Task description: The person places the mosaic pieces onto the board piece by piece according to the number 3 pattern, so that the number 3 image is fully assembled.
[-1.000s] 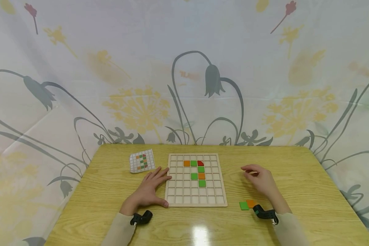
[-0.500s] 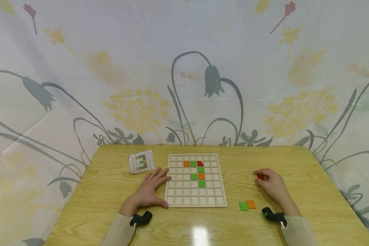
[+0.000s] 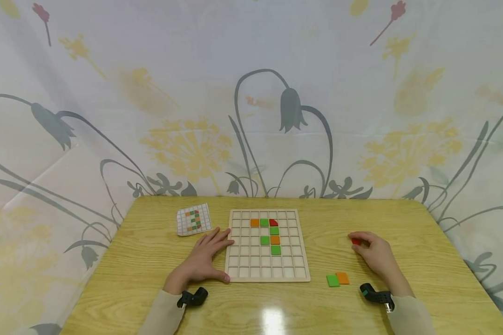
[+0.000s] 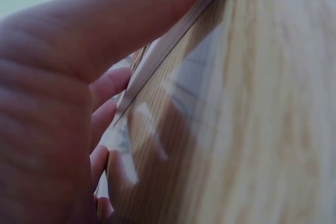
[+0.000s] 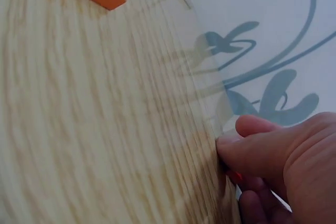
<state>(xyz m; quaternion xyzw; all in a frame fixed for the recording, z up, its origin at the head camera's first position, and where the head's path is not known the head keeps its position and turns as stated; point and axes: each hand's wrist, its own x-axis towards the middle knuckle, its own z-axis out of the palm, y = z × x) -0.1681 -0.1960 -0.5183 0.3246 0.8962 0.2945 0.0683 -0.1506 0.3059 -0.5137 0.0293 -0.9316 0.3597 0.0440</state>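
My left hand (image 3: 203,260) rests on the table with fingers spread, fingertips and thumb touching the left edge of a wooden grid board (image 3: 239,261). Orange, green and red tiles sit in several cells, among them a rounded red tile (image 3: 273,223) and an orange tile (image 3: 275,240). At the right, my right hand (image 3: 377,257) pinches a small red tile (image 3: 356,241) between thumb and fingers, low over the table; most of it is hidden by the fingers. In the right wrist view only a sliver of the red tile (image 5: 234,176) shows below the thumb.
Between board and right hand lie a loose green tile (image 3: 333,280) and an orange tile (image 3: 342,278), edges meeting. A printed pattern card (image 3: 183,226) lies beyond the left hand. The wooden table (image 3: 234,309) backs onto a flower-printed curtain (image 3: 339,149).
My right hand has moved right, away from the board, and a red tile now shows between its fingers. The left hand and the tiles on the board have stayed put.
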